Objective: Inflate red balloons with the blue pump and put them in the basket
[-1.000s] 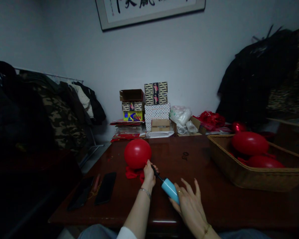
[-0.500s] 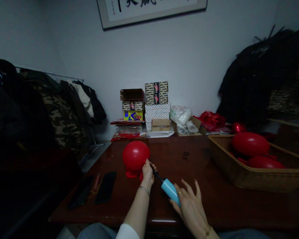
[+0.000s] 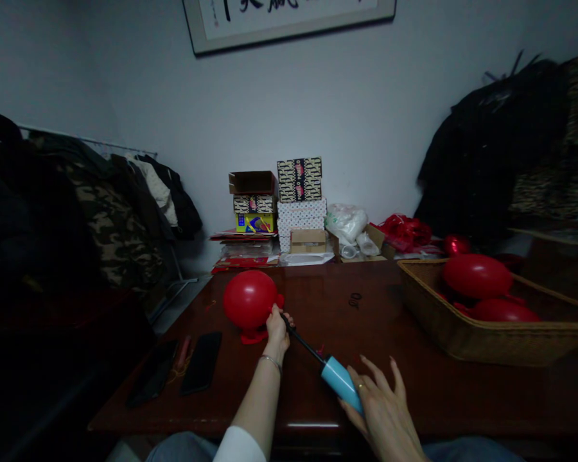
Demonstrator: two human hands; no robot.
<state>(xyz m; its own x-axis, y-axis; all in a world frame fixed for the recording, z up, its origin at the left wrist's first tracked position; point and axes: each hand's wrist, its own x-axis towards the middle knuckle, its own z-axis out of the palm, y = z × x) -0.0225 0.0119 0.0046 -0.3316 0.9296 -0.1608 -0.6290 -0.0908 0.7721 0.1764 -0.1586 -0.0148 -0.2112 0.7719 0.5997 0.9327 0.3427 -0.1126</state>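
Observation:
A round red balloon (image 3: 249, 299) sits over the table left of centre, with small red flaps beneath it and at its right side. My left hand (image 3: 277, 328) is closed where the balloon's neck meets the black tip of a hand pump. The pump's black rod runs down to the right into its light blue barrel (image 3: 341, 383). Against the barrel's lower end lies my right hand (image 3: 380, 404), thumb beneath and other fingers spread, with the barrel between thumb and palm.
A wicker basket (image 3: 501, 337) with red balloons stands at the right. Two dark phones (image 3: 201, 362) and a small reddish stick (image 3: 183, 351) lie at the left. Black scissors (image 3: 354, 299) rest beyond the pump. Boxes (image 3: 299, 218) are stacked behind the table.
My right hand has drawn the blue barrel down and right, so more black rod shows. The balloon and my left hand have shifted slightly left.

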